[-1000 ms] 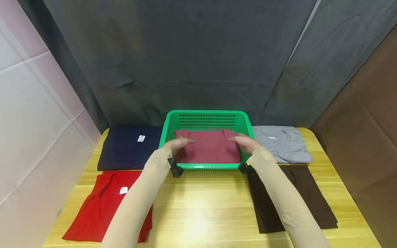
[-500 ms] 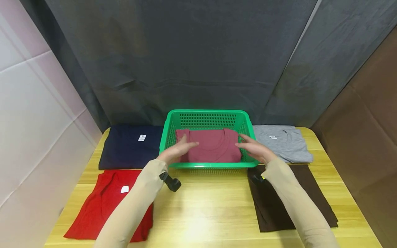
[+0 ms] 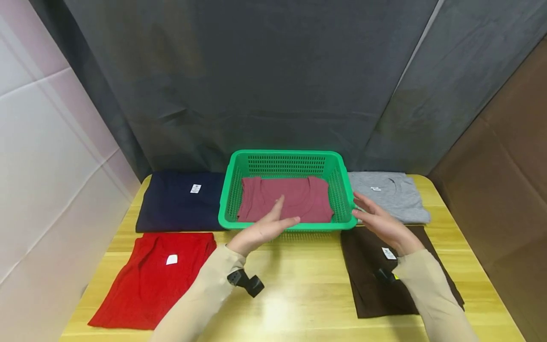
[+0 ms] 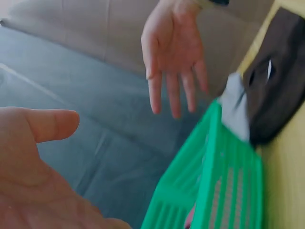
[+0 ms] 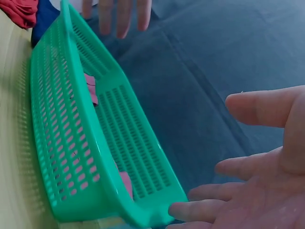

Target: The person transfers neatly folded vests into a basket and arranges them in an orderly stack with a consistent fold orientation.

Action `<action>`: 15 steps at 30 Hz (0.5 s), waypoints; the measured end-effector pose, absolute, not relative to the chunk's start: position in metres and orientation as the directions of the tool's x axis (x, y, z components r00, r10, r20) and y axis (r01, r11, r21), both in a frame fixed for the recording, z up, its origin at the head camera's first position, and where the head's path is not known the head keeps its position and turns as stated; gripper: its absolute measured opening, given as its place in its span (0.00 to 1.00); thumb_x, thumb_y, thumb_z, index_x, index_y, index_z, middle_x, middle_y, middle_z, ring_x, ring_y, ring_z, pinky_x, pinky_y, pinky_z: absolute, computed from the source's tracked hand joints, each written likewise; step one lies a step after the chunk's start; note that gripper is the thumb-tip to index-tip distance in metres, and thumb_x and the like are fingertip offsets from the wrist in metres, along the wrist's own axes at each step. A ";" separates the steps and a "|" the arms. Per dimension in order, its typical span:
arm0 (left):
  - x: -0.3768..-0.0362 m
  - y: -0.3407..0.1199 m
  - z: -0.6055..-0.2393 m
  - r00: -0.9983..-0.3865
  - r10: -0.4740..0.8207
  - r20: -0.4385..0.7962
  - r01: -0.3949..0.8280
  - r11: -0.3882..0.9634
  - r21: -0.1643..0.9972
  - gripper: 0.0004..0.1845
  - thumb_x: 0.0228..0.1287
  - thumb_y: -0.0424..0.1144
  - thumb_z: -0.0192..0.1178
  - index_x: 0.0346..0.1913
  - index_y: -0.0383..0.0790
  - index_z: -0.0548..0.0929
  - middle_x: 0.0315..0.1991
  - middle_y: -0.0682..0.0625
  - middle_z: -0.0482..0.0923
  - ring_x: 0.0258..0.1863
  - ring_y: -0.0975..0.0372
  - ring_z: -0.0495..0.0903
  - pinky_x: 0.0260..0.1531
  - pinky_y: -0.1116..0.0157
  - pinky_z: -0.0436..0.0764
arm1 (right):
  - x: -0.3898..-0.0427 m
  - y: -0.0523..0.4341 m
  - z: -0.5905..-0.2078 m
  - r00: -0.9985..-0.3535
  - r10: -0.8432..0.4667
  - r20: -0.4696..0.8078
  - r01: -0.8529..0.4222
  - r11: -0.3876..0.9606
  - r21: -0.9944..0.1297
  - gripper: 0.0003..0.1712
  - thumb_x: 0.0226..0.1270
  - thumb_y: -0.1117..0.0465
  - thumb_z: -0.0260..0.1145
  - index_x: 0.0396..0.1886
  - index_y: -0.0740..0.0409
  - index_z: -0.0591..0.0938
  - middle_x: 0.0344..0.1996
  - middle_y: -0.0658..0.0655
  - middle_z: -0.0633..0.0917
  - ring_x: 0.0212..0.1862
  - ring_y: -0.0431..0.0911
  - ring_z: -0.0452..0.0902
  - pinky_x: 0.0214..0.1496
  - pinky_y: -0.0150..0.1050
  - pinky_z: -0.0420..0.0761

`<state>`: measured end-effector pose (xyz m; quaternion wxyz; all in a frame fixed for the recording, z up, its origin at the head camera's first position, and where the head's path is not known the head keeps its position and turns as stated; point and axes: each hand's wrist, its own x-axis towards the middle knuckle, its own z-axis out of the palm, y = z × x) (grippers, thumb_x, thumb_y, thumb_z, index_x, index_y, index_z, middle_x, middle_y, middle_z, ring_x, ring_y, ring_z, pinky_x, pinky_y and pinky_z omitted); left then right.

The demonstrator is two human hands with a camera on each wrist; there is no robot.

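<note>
In the head view a folded dusty-pink shirt (image 3: 295, 199) lies flat inside a green plastic basket (image 3: 286, 226) with slotted walls. My left hand (image 3: 264, 232), fingers extended and thumb apart, hovers over the basket's front rim and overlaps the shirt's lower edge in this view. Right of the basket, my right hand (image 3: 384, 225) is raised with straight fingers, its fingertips by the basket's right front corner. Neither hand holds anything. The left wrist view shows the right hand's palm (image 4: 176, 52) with fingers spread; in the right wrist view the basket's side (image 5: 66, 138) shows pink cloth through its holes.
A navy folded shirt (image 3: 181, 204) and a red one (image 3: 154, 280) lie left of the basket. To its right are a grey shirt (image 3: 391, 197) and a dark brown one (image 3: 372, 285). The wooden table (image 3: 299, 294) backs onto a dark grey curtain (image 3: 273, 85).
Both hands have let go of the pink shirt and drawn back out of the basket. The right hand has moved right and toward me, the left toward me and rightward. The shirt stays in the basket.
</note>
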<state>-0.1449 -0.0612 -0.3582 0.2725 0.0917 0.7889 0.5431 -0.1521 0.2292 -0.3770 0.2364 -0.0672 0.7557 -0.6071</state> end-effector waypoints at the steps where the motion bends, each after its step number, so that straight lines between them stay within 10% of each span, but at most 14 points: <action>1: -0.141 -0.058 -0.359 -0.828 0.461 -0.321 -0.143 0.379 0.914 0.45 0.65 0.47 0.50 0.70 0.41 0.30 0.71 0.44 0.25 0.69 0.53 0.29 0.67 0.50 0.39 | -0.148 0.233 -0.377 -0.886 -0.375 -0.271 0.183 0.255 -0.950 0.41 0.70 0.57 0.50 0.71 0.61 0.37 0.69 0.68 0.39 0.69 0.61 0.32 0.66 0.62 0.39; 15: -0.106 -0.018 -0.382 -0.740 0.601 -0.303 -0.174 0.263 0.949 0.44 0.65 0.45 0.50 0.70 0.36 0.32 0.71 0.42 0.28 0.69 0.52 0.32 0.66 0.51 0.41 | -0.101 0.292 -0.401 -0.936 -0.242 -0.255 0.185 0.278 -0.943 0.37 0.69 0.58 0.51 0.71 0.58 0.45 0.68 0.71 0.42 0.67 0.67 0.36 0.61 0.68 0.40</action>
